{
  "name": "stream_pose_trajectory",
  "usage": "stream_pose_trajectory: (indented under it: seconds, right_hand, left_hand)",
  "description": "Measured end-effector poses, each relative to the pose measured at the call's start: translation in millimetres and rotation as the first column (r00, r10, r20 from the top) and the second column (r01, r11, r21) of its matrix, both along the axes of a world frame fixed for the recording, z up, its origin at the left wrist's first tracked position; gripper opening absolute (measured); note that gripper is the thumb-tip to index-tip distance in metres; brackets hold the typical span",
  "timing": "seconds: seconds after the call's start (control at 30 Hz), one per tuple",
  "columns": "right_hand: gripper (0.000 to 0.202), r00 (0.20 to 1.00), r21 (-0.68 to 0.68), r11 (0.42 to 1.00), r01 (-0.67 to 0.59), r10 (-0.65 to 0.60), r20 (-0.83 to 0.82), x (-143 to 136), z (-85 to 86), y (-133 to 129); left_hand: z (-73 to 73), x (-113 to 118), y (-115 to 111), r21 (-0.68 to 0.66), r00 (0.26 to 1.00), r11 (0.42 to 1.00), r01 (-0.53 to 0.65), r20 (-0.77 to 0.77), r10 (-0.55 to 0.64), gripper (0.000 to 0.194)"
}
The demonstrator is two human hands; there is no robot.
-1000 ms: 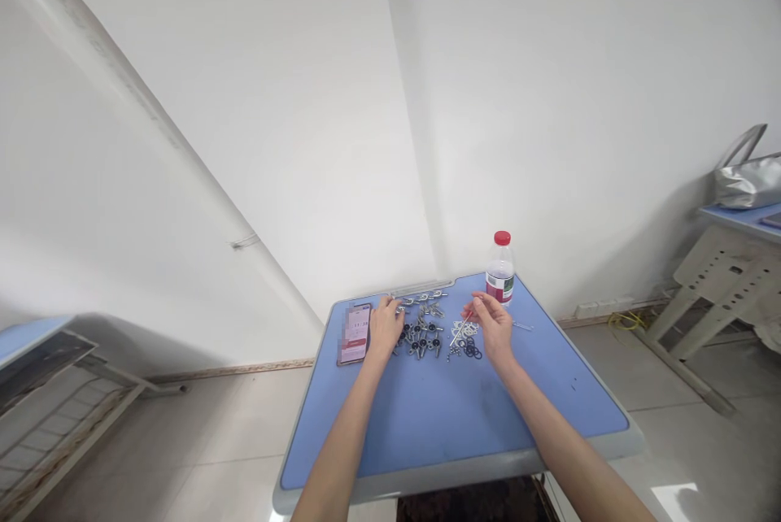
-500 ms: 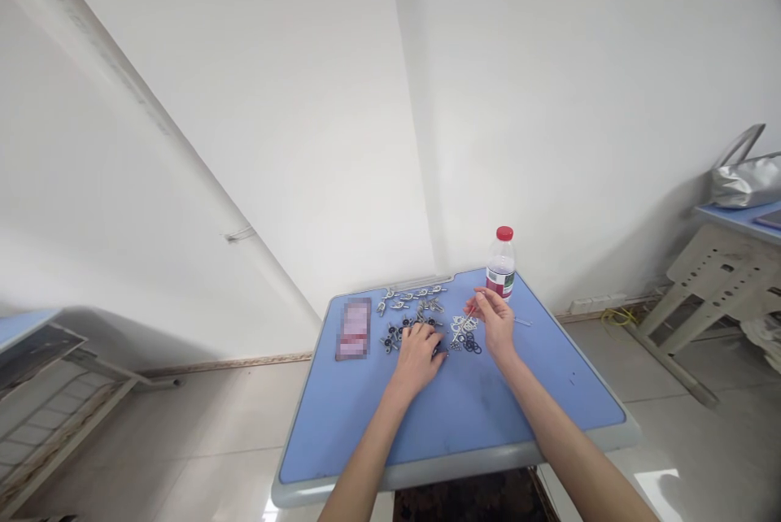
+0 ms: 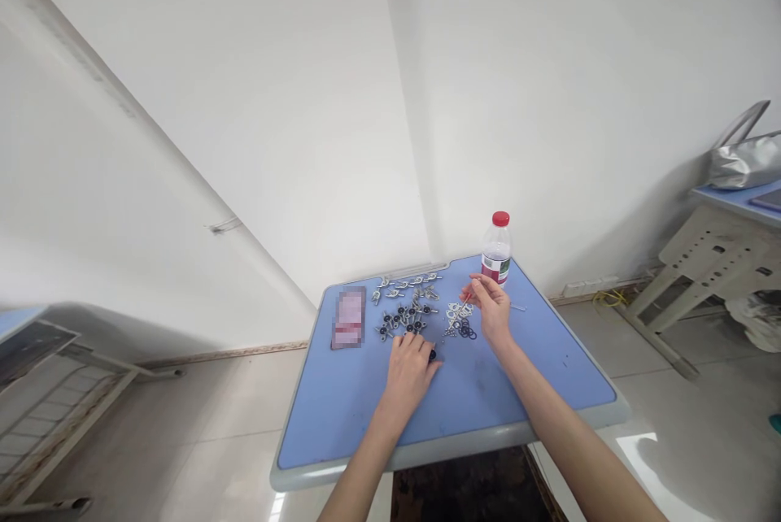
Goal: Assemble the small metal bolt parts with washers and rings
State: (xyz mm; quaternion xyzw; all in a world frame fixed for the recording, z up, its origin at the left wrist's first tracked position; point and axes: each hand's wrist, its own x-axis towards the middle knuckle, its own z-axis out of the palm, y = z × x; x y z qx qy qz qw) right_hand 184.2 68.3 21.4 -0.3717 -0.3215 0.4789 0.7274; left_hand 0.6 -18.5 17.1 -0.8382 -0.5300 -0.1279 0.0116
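My left hand [image 3: 410, 369] rests low on the blue tabletop, its fingers curled round a small metal part with a black round disc [image 3: 433, 354]. Just beyond it lie several similar metal parts with black discs [image 3: 400, 315]. My right hand [image 3: 491, 309] pinches a thin stick-like tool with a red upper part [image 3: 466, 297]; its slim shaft slants down to the left. Under that shaft are flat pale metal pieces [image 3: 457, 311], black rubber rings [image 3: 469, 330] and tiny metal balls [image 3: 450, 333]. More metal fittings without discs [image 3: 403, 285] lie along the back.
A clear bottle with a red cap [image 3: 497, 250] stands at the table's back right corner. At the left lies a blurred pinkish flat object [image 3: 349, 317]. The blue table [image 3: 329, 416] meets the wall; another desk [image 3: 701, 254] with a silver bag [image 3: 744, 163] is to the right.
My left hand has drawn back toward me from the cluster of black-disc parts, bringing one with it. My right hand still pinches the red tool over the small pieces. The view has shifted slightly.
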Motion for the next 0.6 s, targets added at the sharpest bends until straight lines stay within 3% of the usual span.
stream_pose_trajectory:
  seconds: [0.17, 0.23, 0.33, 0.43, 0.6]
  right_hand:
    - [0.034, 1.000, -0.008, 1.000, -0.005, 0.005, -0.008, 0, 0.2, 0]
    - [0.034, 1.000, -0.009, 1.000, -0.010, 0.010, -0.013, 0, -0.3, 0]
    - [0.033, 1.000, -0.006, 1.000, -0.019, 0.019, -0.017, 1, -1.3, 0]
    - [0.033, 1.000, -0.009, 1.000, -0.020, 0.020, -0.021, 1, -1.9, 1]
    - [0.033, 1.000, -0.020, 1.000, -0.011, 0.011, -0.014, 1, -2.1, 2]
  left_hand:
    - [8.8, -18, -18, -0.056, 0.984, 0.996, -0.069, 0.163, 0.077, 0.013]
    - [14.0, -27, -20, -0.102, 0.972, 0.995, 0.008, 0.235, 0.016, 0.033]
    - [17.8, -35, -20, -0.192, 0.953, 0.965, 0.176, 0.278, -0.118, 0.047]
    - [15.1, -34, -21, -0.261, 0.939, 0.936, 0.238, 0.307, -0.153, 0.045]
    - [3.9, -30, -27, -0.256, 0.927, 0.954, 0.154, 0.372, -0.050, 0.031]
